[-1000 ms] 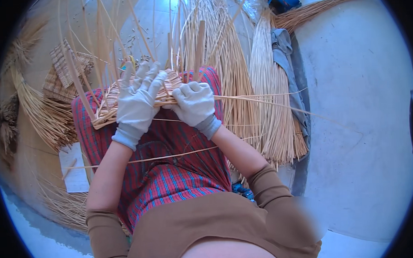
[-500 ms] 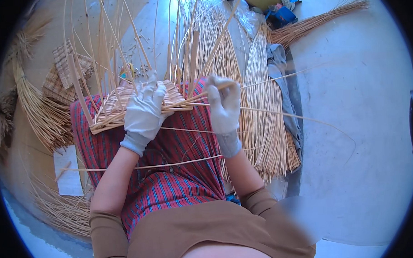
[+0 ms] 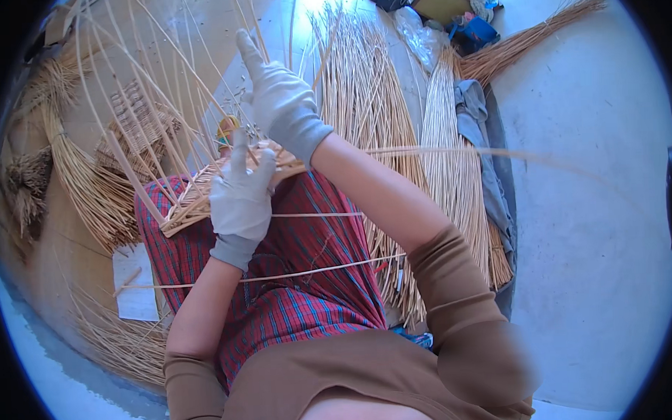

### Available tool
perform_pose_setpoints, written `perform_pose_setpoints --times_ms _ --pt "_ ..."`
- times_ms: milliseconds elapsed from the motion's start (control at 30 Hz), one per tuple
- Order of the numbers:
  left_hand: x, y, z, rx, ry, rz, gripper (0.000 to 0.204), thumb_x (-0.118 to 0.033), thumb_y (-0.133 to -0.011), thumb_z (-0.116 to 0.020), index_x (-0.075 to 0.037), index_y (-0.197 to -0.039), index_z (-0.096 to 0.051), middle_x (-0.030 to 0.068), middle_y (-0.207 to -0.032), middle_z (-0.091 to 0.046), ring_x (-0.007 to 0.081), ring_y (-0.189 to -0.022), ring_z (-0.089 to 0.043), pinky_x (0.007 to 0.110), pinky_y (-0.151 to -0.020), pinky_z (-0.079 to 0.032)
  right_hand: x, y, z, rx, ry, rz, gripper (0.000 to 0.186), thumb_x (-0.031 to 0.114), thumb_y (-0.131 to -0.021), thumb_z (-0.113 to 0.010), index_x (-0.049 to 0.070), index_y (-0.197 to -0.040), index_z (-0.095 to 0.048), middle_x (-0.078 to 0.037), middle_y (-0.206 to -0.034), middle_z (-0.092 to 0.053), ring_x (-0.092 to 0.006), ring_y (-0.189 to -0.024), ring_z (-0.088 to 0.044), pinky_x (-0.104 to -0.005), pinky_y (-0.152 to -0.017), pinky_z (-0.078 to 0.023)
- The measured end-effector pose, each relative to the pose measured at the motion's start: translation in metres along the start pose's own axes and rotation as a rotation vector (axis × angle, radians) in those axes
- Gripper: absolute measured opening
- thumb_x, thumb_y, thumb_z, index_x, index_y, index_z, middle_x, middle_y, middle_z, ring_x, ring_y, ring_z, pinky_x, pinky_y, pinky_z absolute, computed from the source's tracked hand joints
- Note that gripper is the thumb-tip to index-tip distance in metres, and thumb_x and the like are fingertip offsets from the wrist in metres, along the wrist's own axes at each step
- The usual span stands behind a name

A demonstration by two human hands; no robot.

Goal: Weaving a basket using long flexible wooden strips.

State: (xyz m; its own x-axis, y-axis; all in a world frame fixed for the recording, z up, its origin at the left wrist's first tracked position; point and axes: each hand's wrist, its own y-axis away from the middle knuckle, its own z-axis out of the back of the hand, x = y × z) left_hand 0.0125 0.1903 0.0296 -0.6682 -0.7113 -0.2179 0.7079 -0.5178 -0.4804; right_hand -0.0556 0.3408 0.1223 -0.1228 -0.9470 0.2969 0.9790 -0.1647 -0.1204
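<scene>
A partly woven basket [image 3: 181,212] with tall upright rods [image 3: 133,167] rests across my lap on red checked cloth [image 3: 308,248]. My gloved left hand [image 3: 241,198] grips its near edge, index finger pointing up, the other fingers bent over the weave. My gloved right hand [image 3: 280,101] is raised over the basket's right end among the rods, fingers stretched upward, some hidden behind the hand. A long pale strand [image 3: 423,149] runs rightward from behind my right forearm, its far part blurred.
Willow bundles lie beyond my lap [image 3: 357,83] and at left [image 3: 80,182]. Woven mats [image 3: 123,143] and a white sheet [image 3: 132,298] are at left. A brown bundle [image 3: 530,33], plastic bag [image 3: 411,33] and blue container [image 3: 474,31] lie at upper right, beside grey cloth [image 3: 481,123].
My right hand has risen up and leftward from the strands at the basket's right, where it held them, to among the upright rods. My left hand remains on the weave.
</scene>
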Motion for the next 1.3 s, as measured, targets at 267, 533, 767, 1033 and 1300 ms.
perform_pose_setpoints --times_ms 267,533,767,1033,1300 --pt "0.007 -0.012 0.012 0.011 -0.161 -0.097 0.038 -0.03 -0.083 -0.074 -0.016 -0.118 -0.067 0.0055 -0.133 -0.066 0.0266 -0.11 -0.064 0.065 -0.119 -0.024 -0.063 0.107 0.001 -0.197 0.33 0.481 0.07 0.046 -0.081 -0.078 -0.001 -0.127 -0.054 -0.018 -0.119 -0.067 -0.0339 -0.114 -0.066 -0.0471 -0.108 -0.045" --pt "0.022 -0.029 0.025 0.012 0.36 -0.134 0.035 -0.027 -0.09 -0.074 -0.005 -0.117 -0.067 0.0084 -0.096 -0.071 0.0258 -0.083 -0.067 0.039 -0.078 -0.053 -0.092 0.091 -0.01 -0.142 0.346 0.728 0.035 0.044 -0.086 -0.07 0.011 -0.092 -0.058 -0.004 -0.07 -0.061 -0.0251 -0.065 -0.066 -0.0397 -0.053 -0.052" --pt "-0.013 -0.074 0.028 0.557 1.123 0.684 0.043 -0.042 -0.103 -0.061 0.001 -0.103 -0.064 0.0051 -0.078 -0.066 0.0086 -0.045 -0.053 0.025 -0.036 -0.042 -0.092 0.096 0.0 0.007 0.192 0.617 0.033 0.037 -0.091 -0.068 0.009 -0.11 -0.064 -0.01 -0.075 -0.068 -0.0278 -0.073 -0.072 -0.0409 -0.058 -0.057" --pt "-0.013 -0.069 0.03 0.631 1.11 0.779 0.034 -0.034 -0.103 -0.063 -0.001 -0.11 -0.065 0.0028 -0.073 -0.062 0.0071 -0.045 -0.052 0.025 -0.035 -0.039 -0.116 0.05 0.028 0.591 -0.331 0.395 0.026 0.024 -0.088 -0.074 0.013 -0.111 -0.077 -0.015 -0.086 -0.074 -0.0277 -0.077 -0.073 -0.0385 -0.076 -0.057" --pt "-0.01 -0.05 0.018 0.5 1.183 0.456 0.032 0.003 -0.094 -0.061 0.001 -0.125 -0.057 0.0099 -0.108 -0.065 0.0143 -0.095 -0.064 0.032 -0.094 -0.056 -0.153 0.025 0.023 0.455 -0.225 0.423 0.091 0.027 -0.074 -0.088 0.022 -0.155 -0.046 -0.018 -0.154 -0.045 -0.0375 -0.142 -0.044 -0.0451 -0.118 -0.039"
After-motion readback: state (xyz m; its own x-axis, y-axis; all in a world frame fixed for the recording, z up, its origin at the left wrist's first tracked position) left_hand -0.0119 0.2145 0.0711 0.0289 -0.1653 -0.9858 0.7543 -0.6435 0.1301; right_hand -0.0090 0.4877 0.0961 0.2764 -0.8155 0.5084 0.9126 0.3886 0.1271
